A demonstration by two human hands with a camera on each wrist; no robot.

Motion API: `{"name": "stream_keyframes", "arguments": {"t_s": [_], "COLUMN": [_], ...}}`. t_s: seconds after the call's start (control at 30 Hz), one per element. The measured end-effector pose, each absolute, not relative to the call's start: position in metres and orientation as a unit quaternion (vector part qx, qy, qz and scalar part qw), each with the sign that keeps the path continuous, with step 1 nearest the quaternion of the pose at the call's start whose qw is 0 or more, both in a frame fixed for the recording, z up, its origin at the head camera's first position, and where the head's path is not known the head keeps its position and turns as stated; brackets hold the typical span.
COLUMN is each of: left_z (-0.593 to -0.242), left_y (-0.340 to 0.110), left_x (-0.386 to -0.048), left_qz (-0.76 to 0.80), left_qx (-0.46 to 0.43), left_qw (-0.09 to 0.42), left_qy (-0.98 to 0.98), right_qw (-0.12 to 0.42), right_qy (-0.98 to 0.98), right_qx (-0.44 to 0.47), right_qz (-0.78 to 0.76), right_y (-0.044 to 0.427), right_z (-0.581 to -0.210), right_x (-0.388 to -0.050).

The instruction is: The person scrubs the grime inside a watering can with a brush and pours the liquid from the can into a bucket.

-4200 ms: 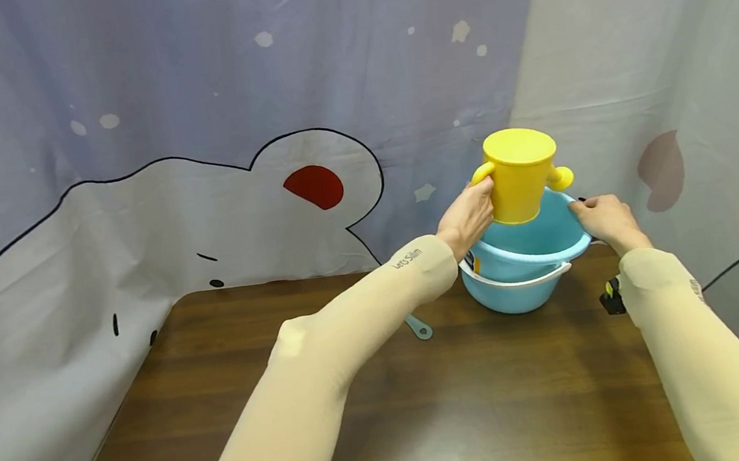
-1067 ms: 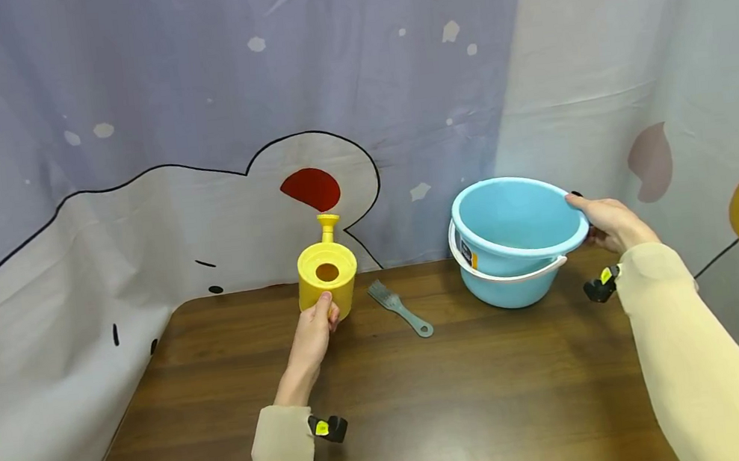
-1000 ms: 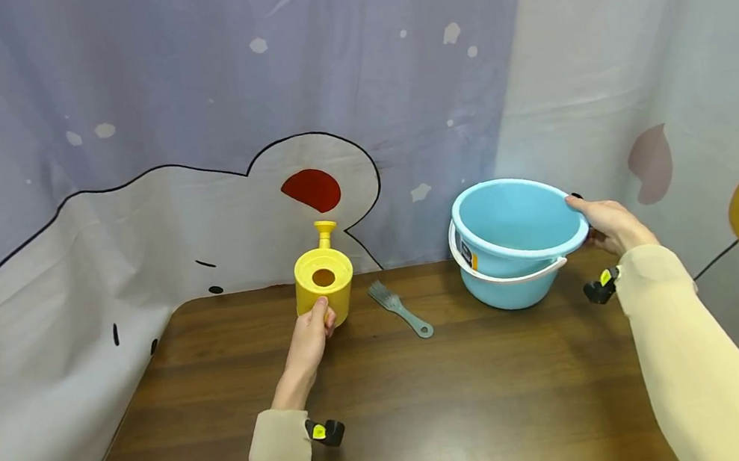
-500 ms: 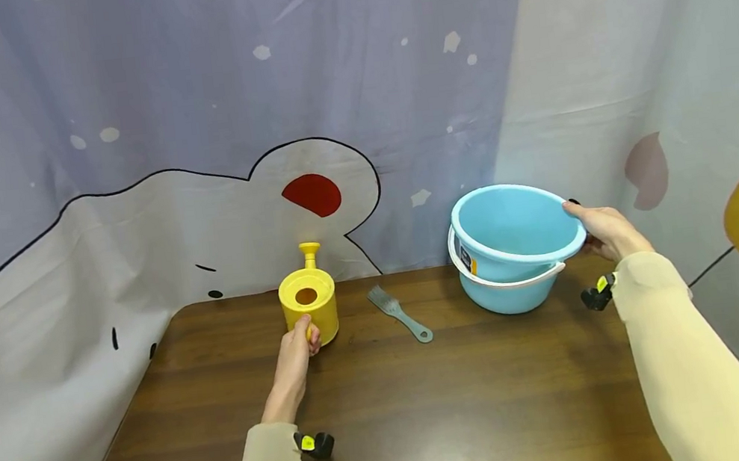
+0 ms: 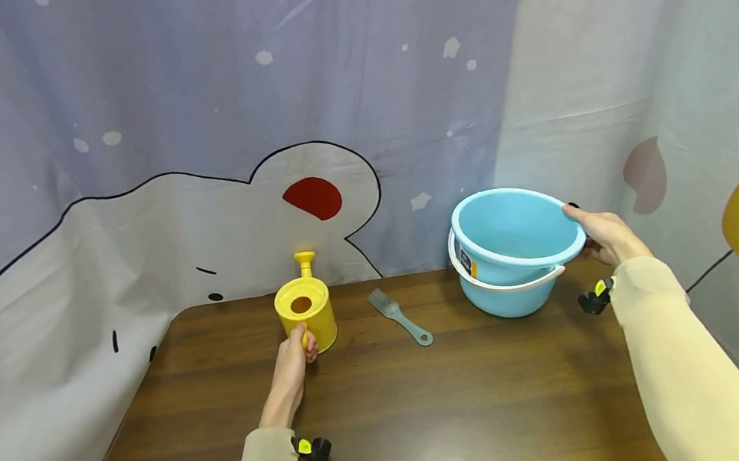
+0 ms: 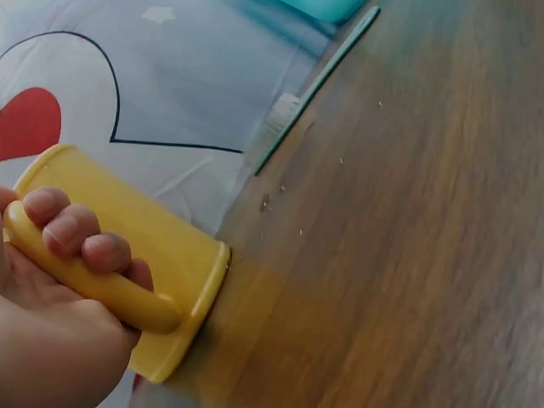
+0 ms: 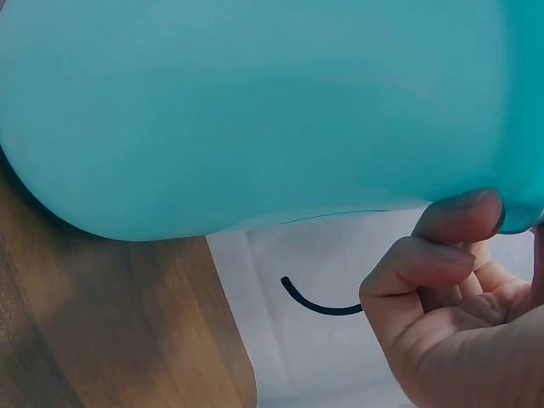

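A yellow watering can (image 5: 311, 315) stands upright on the table, its spout pointing to the back. My left hand (image 5: 290, 363) grips its rear handle; in the left wrist view the fingers (image 6: 72, 228) curl round that handle (image 6: 110, 293). To the right is a light blue bucket (image 5: 513, 245) with a white carrying handle (image 5: 517, 286) hanging down its front. My right hand (image 5: 606, 232) holds the bucket's right rim, thumb on top. In the right wrist view, fingers (image 7: 463, 217) are bent under the rim against the bucket's blue wall (image 7: 255, 127).
Between can and bucket lies a grey-green brush (image 5: 400, 317) on the brown wooden table (image 5: 388, 409). A printed curtain (image 5: 207, 225) hangs right behind the table's back edge. Small crumbs (image 6: 265, 202) dot the wood near the can.
The left hand has carried the watering can from above the bucket leftward, then down onto the table. The right hand stays at the bucket's rim. The brush has not moved.
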State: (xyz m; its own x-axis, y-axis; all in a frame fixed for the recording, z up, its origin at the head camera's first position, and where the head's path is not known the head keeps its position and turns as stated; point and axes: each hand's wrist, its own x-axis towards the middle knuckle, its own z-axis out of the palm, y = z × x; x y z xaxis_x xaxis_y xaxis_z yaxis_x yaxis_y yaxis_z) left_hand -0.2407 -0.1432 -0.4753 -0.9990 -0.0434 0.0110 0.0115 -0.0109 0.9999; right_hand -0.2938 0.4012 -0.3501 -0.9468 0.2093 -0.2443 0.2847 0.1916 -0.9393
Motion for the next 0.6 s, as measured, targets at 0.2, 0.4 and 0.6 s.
{"name": "stream_keyframes", "arguments": {"t_s": [0.2, 0.4, 0.6], "left_z": [-0.474, -0.467, -0.452], "left_y": [-0.15, -0.154, -0.159], "left_x": [-0.243, -0.239, -0.227], "left_qz": [-0.706, -0.647, -0.54], "left_qx": [-0.011, 0.004, 0.013], "left_qw": [-0.002, -0.003, 0.033], "left_qy": [-0.708, -0.762, -0.841], "right_qw": [0.028, -0.015, -0.068], "right_qy": [0.701, 0.605, 0.662], "right_qx": [0.167, 0.18, 0.191], "right_qz": [-0.693, -0.775, -0.722], "right_y": [0.4, 0.397, 0.384], "right_z": [-0.35, -0.357, -0.379], "right_x": [-0.291, -0.284, -0.262]}}
